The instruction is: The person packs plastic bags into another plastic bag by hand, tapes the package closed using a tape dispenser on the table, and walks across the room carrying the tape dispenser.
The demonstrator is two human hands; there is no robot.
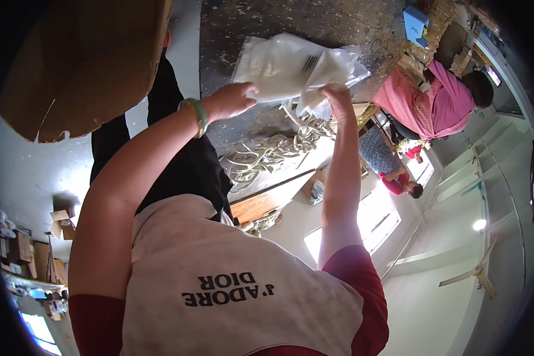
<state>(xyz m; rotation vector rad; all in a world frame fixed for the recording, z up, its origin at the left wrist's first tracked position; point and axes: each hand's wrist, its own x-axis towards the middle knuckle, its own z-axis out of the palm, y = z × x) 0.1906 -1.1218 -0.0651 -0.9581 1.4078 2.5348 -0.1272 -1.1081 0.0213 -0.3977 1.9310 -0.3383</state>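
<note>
A stack of clear plastic bags (276, 65) lies on the dark, paint-spotted table (225, 26), with a small black print on it. My left hand (232, 101), a bangle at its wrist, has its fingers closed at the near left edge of the plastic. At the right, my right hand (337, 102) pinches a crumpled plastic bag (320, 77) between thumb and fingers. Pale, branching antler-like pieces (249, 163) lie in a tangle just below the bags in the view.
A big cardboard box (83, 65) stands at the upper left. A blue plastic object (416, 26) sits at the far right of the table. A person in a pink checked top (421, 101) is nearby, and another in red (397, 181) is further off. Shelves with boxes (35, 261) are at lower left.
</note>
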